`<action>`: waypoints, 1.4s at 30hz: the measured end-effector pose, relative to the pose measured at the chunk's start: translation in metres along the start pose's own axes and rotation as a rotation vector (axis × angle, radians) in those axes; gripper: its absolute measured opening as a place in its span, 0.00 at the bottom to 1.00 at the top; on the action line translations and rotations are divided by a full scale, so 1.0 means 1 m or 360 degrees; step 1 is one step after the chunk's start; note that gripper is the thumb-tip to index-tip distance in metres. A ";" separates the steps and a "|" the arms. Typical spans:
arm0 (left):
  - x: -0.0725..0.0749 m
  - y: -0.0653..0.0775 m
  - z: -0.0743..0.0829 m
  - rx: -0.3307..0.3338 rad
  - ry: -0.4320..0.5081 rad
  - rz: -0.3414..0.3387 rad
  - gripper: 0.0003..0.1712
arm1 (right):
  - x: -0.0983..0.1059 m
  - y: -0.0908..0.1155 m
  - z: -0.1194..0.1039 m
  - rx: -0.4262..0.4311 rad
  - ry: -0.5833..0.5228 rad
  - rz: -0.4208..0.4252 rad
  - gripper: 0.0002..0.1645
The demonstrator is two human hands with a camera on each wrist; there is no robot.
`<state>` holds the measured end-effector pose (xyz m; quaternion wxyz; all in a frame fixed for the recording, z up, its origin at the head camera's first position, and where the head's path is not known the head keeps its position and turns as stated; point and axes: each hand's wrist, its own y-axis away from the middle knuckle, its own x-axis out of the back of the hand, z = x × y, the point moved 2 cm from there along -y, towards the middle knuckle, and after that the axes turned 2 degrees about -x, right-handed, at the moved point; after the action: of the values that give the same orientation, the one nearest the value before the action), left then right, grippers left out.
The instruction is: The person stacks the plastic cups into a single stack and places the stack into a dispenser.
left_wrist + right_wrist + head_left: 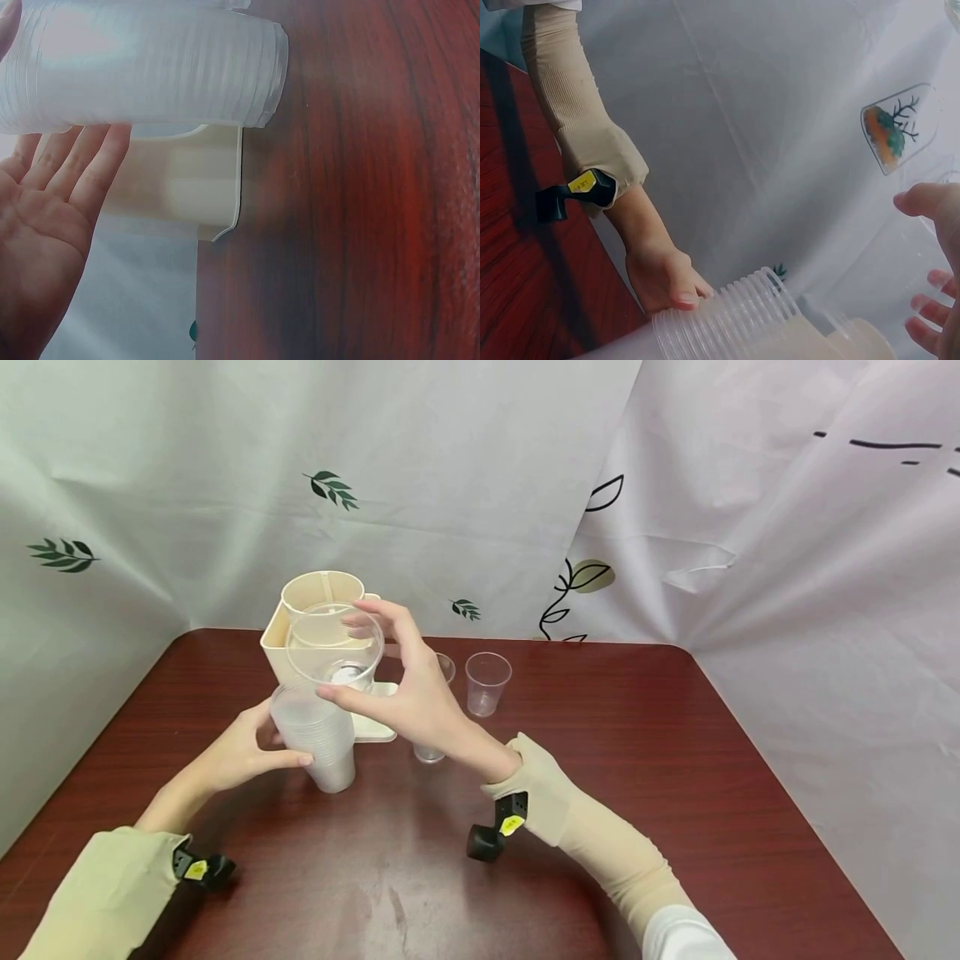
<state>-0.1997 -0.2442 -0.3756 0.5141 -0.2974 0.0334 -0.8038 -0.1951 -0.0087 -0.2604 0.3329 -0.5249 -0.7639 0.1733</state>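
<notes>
My left hand (238, 750) grips a tall stack of nested clear plastic cups (324, 739), thumb on the near side. In the left wrist view the stack (150, 67) lies across the top, with the fingers (97, 165) against its underside. Just above the stack, my right hand (416, 693) holds a single clear plastic cup (307, 652) between thumb and fingers near its rim. The right wrist view shows this cup (877, 274) only faintly. Behind both hands stands a cream plastic stand (281, 639) with a round, open-topped tube (322, 587), partly covered by the cup.
Two more clear cups are on the dark red wooden table (600, 760): one cup (487, 685) upright at the back, another cup (431, 752) partly hidden behind my right wrist. A white printed curtain (465, 485) hangs behind the table and along its sides.
</notes>
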 end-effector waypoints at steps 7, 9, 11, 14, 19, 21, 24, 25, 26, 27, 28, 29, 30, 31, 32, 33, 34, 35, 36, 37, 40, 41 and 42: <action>0.000 0.000 -0.001 -0.0005 0.0001 0.0004 0.49 | -0.005 -0.004 0.000 -0.0046 -0.0047 -0.0026 0.48; 0.000 0.000 -0.001 -0.0010 0.0009 0.0005 0.49 | -0.007 -0.005 0.000 -0.0057 -0.0072 -0.0031 0.47; 0.000 0.000 -0.001 -0.0014 0.0013 0.0007 0.49 | -0.009 -0.006 0.000 -0.0061 -0.0093 -0.0038 0.47; 0.000 0.000 -0.001 -0.0014 0.0004 0.0009 0.50 | -0.011 -0.007 -0.001 -0.0056 -0.0126 -0.0048 0.47; 0.000 0.000 0.000 -0.0008 -0.0019 0.0009 0.50 | -0.014 -0.008 0.000 -0.0079 -0.0163 -0.0062 0.47; 0.000 0.000 0.000 -0.0008 -0.0013 0.0009 0.50 | -0.016 -0.008 0.001 -0.0089 -0.0186 -0.0065 0.46; 0.000 0.000 0.000 -0.0012 -0.0001 0.0009 0.50 | -0.018 -0.008 0.003 -0.0103 -0.0236 -0.0079 0.45; 0.000 0.000 0.000 -0.0013 0.0005 0.0009 0.50 | -0.019 -0.008 0.004 -0.0110 -0.0252 -0.0086 0.45; 0.000 0.000 0.000 -0.0013 0.0012 0.0009 0.50 | -0.021 -0.008 0.006 -0.0119 -0.0263 -0.0094 0.45; 0.000 0.000 0.000 -0.0014 0.0014 0.0008 0.50 | -0.021 -0.008 0.007 -0.0131 -0.0268 -0.0102 0.45; 0.000 0.000 0.000 -0.0015 0.0016 0.0007 0.50 | -0.022 -0.007 0.008 -0.0142 -0.0269 -0.0108 0.45; 0.000 0.000 0.000 -0.0013 0.0017 0.0005 0.50 | -0.023 -0.007 0.009 -0.0151 -0.0263 -0.0115 0.45; 0.000 0.000 0.000 -0.0012 0.0019 0.0004 0.49 | -0.024 -0.006 0.010 -0.0165 -0.0251 -0.0120 0.45; 0.000 0.000 0.000 -0.0009 0.0019 0.0002 0.49 | -0.024 -0.006 0.011 -0.0175 -0.0242 -0.0128 0.45; 0.000 0.000 0.000 -0.0007 0.0017 0.0001 0.49 | -0.025 -0.006 0.012 -0.0187 -0.0236 -0.0135 0.45; 0.000 0.000 0.000 -0.0005 0.0013 0.0000 0.49 | -0.025 -0.005 0.012 -0.0200 -0.0238 -0.0141 0.45; 0.000 0.000 0.000 -0.0002 0.0010 -0.0001 0.49 | -0.025 -0.005 0.013 -0.0206 -0.0245 -0.0145 0.46; 0.000 0.000 0.001 0.0000 0.0006 -0.0001 0.49 | -0.026 -0.005 0.014 -0.0221 -0.0242 -0.0153 0.46; 0.000 0.000 0.001 0.0001 0.0001 0.0000 0.49 | -0.026 -0.005 0.014 -0.0235 -0.0242 -0.0160 0.47; 0.000 0.000 0.001 0.0002 -0.0002 0.0000 0.49 | -0.026 -0.005 0.014 -0.0247 -0.0246 -0.0165 0.47; 0.000 0.000 0.001 0.0000 0.0002 0.0000 0.49 | -0.024 -0.005 0.005 -0.0298 -0.0237 -0.0177 0.45; 0.000 0.000 0.000 0.0001 0.0005 -0.0001 0.49 | -0.023 -0.004 0.002 -0.0315 -0.0231 -0.0181 0.44; 0.000 0.000 0.000 0.0000 0.0009 -0.0001 0.48 | -0.023 -0.004 0.001 -0.0323 -0.0232 -0.0185 0.44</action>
<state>-0.1992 -0.2444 -0.3756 0.5137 -0.2953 0.0348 -0.8048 -0.1932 -0.0311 -0.2661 0.2311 -0.4968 -0.8288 0.1134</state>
